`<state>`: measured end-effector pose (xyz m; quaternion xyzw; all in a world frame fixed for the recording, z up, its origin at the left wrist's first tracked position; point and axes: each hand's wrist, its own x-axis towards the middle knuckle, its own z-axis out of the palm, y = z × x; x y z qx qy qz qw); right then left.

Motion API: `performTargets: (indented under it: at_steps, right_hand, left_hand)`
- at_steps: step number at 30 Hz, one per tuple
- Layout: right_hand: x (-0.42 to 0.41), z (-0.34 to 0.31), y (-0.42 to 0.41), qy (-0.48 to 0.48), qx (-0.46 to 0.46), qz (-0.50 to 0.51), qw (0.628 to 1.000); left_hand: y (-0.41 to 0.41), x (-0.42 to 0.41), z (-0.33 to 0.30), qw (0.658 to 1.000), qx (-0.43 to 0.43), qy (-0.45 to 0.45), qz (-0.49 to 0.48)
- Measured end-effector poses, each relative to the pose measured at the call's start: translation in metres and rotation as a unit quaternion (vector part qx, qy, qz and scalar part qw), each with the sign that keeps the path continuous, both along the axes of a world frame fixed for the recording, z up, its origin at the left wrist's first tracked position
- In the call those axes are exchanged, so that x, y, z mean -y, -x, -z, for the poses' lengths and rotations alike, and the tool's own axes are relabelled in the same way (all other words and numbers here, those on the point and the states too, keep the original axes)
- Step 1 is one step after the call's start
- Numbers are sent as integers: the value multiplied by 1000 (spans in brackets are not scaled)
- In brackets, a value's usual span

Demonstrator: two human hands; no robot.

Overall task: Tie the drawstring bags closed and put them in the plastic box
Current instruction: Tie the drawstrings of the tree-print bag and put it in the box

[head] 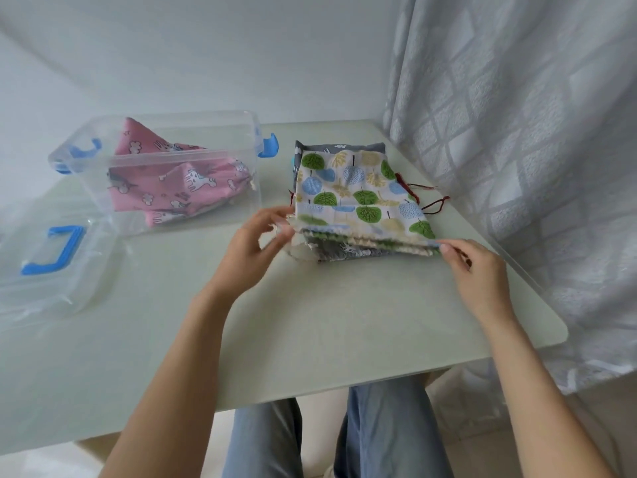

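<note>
Currently, both hands work at the near edge of the tree bag (362, 194), which lies flat on the table (310, 322), right of centre. The left hand (255, 250) pinches the bag's near-left corner, where cream cord shows at the hem; its fingers are curled round that corner. The right hand (479, 270) pinches the near-right corner of the same hem between thumb and fingertips. The hem is stretched between the two hands.

Under the tree bag lies a grey bag (344, 251), its edges visible at the near and far sides. Dark red cords (424, 198) trail from the right side of the stack onto the table.

The box (155, 174), clear plastic with blue latches, stands at the far left of the table, well apart from the hands. A pink bag (172, 188) printed with white animals lies inside it, its gathered mouth toward the box's right wall.

The lid (51, 270), clear with a blue handle, rests flat on the table at the left edge, just beside the box. A curtain (534, 132) hangs along the right side of the table.
</note>
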<state>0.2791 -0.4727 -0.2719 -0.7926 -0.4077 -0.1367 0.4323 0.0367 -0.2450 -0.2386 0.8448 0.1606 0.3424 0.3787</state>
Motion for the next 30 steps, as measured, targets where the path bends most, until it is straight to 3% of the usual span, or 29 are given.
performTargets:
  at_steps: [2,7,10,12,15,18,19,20,24,25,27,29,30]
  right_hand:
    - [0,-1,-1,-23,22,-3,999]
    - [-8,-6,3,-10,69,-12,997]
    - [-22,-25,11,-27,-52,-32,998]
    - [-36,-46,19,-100,-194,-43,975]
    - [-67,-71,26,-256,-359,-114,890]
    - [-93,-73,23,-425,-548,-268,669]
    - [-97,-67,19,-444,-585,-279,618]
    - [-99,-59,16,-454,-609,-273,590]
    - [-100,-34,5,-473,-650,-238,545]
    - [-100,-34,5,-475,-656,-236,538]
    - [-104,-37,5,-452,-654,-221,565]
    - [-107,-38,7,-398,-614,-193,654]
    - [-106,-38,6,-378,-587,-182,693]
  left_hand:
    - [-1,6,-6,985,84,147,30]
    - [-6,3,-13,899,267,343,48]
    - [-10,0,-16,838,327,435,40]
    - [-16,-5,-17,827,323,458,36]
    - [-26,-14,-17,853,288,435,-11]
    - [-30,-19,-10,860,278,426,-41]
    - [-29,-21,-7,853,290,433,-42]
    - [-26,-25,-5,840,310,442,-46]
    - [-10,-39,-3,781,402,476,-43]
    - [-9,-40,-3,777,399,485,-44]
    - [-10,-36,-1,833,322,443,-87]
    - [-12,-33,2,920,202,302,-148]
    - [-10,-36,3,943,164,234,-172]
